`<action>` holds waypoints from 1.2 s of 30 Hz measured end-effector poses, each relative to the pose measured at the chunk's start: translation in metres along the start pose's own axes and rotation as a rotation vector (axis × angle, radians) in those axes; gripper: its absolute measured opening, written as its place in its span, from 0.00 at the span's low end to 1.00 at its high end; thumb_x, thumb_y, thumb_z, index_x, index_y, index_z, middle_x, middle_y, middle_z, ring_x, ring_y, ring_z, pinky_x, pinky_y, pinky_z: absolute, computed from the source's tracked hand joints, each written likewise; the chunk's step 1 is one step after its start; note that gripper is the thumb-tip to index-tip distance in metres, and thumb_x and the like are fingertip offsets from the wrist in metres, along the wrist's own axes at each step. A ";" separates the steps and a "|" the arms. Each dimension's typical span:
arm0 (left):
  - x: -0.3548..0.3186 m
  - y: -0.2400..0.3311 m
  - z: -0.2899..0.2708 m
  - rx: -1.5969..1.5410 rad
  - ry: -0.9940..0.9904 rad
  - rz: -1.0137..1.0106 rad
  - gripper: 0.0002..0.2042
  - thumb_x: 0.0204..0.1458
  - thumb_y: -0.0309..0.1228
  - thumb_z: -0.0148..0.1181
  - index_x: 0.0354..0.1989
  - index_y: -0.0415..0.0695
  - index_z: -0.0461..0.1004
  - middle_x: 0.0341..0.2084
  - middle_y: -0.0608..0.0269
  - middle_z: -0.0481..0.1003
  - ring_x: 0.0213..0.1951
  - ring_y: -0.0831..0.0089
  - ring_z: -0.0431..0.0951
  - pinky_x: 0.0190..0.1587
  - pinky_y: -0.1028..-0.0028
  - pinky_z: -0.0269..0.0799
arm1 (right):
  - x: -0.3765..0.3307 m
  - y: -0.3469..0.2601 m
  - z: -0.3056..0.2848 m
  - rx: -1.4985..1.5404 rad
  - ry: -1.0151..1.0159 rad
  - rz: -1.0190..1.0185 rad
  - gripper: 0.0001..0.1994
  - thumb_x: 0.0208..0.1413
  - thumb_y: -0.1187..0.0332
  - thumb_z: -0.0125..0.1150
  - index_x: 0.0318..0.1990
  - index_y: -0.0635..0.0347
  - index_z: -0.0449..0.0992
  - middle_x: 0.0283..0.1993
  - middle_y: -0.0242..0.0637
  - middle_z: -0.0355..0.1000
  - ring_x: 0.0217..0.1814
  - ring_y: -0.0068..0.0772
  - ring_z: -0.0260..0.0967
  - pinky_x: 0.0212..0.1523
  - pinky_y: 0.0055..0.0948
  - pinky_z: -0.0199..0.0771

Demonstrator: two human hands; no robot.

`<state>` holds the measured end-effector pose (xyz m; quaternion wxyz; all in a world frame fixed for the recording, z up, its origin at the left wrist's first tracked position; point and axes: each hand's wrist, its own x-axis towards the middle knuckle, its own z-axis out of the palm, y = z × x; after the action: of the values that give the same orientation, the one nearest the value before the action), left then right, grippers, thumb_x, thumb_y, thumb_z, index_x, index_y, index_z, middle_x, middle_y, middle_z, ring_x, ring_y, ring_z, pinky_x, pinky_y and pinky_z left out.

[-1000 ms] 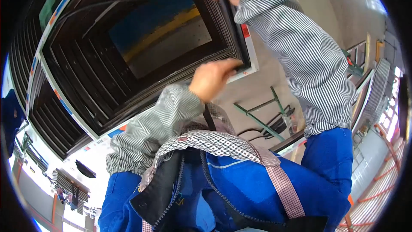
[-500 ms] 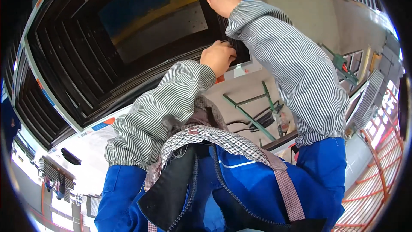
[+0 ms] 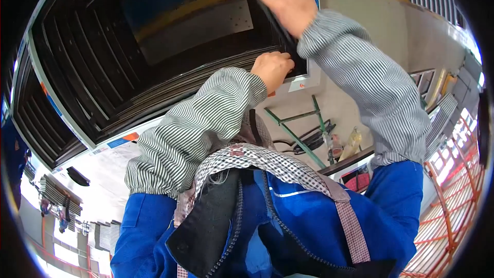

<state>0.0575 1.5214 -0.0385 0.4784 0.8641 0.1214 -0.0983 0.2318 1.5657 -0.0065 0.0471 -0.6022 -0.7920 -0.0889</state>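
Head view, sole view; clock taken about the picture centre.

Stack of dark frames (image 3: 85,67) at 10 to 11 o'clock, reaching toward 1 o'clock. Frames lie one over another, inner edges showing as steps. White edging (image 3: 149,124) with blue and orange labels (image 3: 122,140) along the near side. A white bar (image 3: 55,107) divides the top into two compartments: large one toward 11 o'clock, enclosing stepped frame edges with blue, yellow and grey surface seen through the opening; narrower one at 9 o'clock, holding further dark bars (image 3: 38,129).

Left hand (image 3: 274,68) at 1 o'clock, on the near corner of the stack; fingers bent and close together over the dark edge. Cannot tell whether they grip anything.

Right hand (image 3: 288,0) between 12 and 1 o'clock, slightly blurred; fingers spread wide, half bent, tips over a dark strip (image 3: 271,13) along the side of the stack. Contact cannot be made out.

Green metal stand (image 3: 293,136) at 3 to 4 o'clock from centre, below the corner. Near it, a clear yellowish bottle-like item (image 3: 353,143); contents too small to tell. Dark oval piece (image 3: 77,176) on a pale surface, 8 to 9 o'clock. Red railings (image 3: 446,211) at 4 o'clock.
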 end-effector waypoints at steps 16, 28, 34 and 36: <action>-0.045 -0.015 -0.045 -0.064 -0.087 -0.178 0.06 0.50 0.32 0.60 0.33 0.45 0.79 0.32 0.63 0.78 0.39 0.59 0.78 0.40 0.62 0.74 | -0.083 -0.035 -0.050 0.481 -0.677 -0.198 0.08 0.47 0.66 0.62 0.35 0.53 0.78 0.47 0.29 0.70 0.53 0.29 0.64 0.56 0.31 0.61; -0.051 -0.016 -0.030 -0.007 0.018 -0.172 0.06 0.50 0.34 0.61 0.32 0.47 0.79 0.30 0.62 0.78 0.36 0.60 0.79 0.38 0.63 0.75 | -0.100 -0.062 -0.035 0.470 -0.480 -0.225 0.03 0.43 0.70 0.59 0.26 0.54 0.71 0.27 0.29 0.67 0.35 0.30 0.70 0.40 0.30 0.67; -0.043 -0.027 -0.031 -0.121 -0.092 -0.213 0.07 0.48 0.32 0.61 0.33 0.46 0.81 0.30 0.57 0.80 0.35 0.58 0.80 0.40 0.63 0.75 | -0.101 -0.058 -0.036 0.579 -0.640 -0.098 0.03 0.43 0.70 0.59 0.27 0.53 0.71 0.27 0.29 0.67 0.31 0.31 0.69 0.39 0.28 0.67; -0.041 -0.027 -0.033 -0.129 -0.084 -0.241 0.07 0.48 0.32 0.61 0.33 0.46 0.81 0.30 0.57 0.80 0.35 0.58 0.80 0.40 0.63 0.75 | -0.098 -0.058 -0.037 0.547 -0.626 -0.070 0.03 0.44 0.70 0.59 0.28 0.52 0.71 0.28 0.30 0.68 0.30 0.33 0.70 0.38 0.29 0.68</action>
<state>0.0118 1.5584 -0.0309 0.5225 0.8057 0.2104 -0.1831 0.2014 1.4510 0.0067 -0.0409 -0.5380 -0.7825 0.3107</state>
